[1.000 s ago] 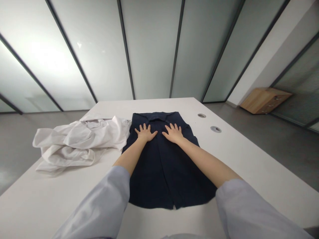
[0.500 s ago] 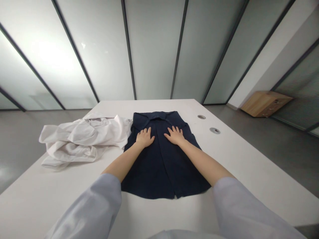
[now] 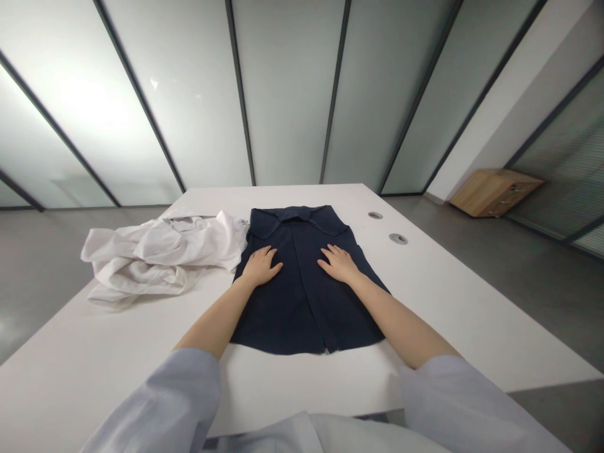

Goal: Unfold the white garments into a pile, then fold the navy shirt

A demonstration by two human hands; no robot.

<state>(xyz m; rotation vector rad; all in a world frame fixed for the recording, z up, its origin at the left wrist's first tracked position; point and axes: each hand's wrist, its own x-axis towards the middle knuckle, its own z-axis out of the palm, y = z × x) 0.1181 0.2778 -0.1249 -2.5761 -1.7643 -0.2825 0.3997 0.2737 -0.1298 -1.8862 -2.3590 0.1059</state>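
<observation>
A dark navy garment, shaped like a skirt, [image 3: 302,308] lies spread out on the white table, its narrower end away from me and its wide hem towards me. My left hand [image 3: 261,265] rests flat on its left side with the fingers apart. On the right side my right hand [image 3: 340,263] lies palm down, fingers spread, holding nothing. A crumpled white cloth [image 3: 165,251] lies just left of the dark garment and touches or nearly touches its upper left edge.
The white table [image 3: 448,314] has two round grommets [image 3: 375,215] [image 3: 399,239] at the right. Beyond it stands a frosted glass wall with dark frames. A wooden cabinet [image 3: 495,192] is on the grey floor at the far right.
Both hands have moved apart, outwards over the dark garment, and slightly closer to me. The view has shifted a little, with the near table edge now showing.
</observation>
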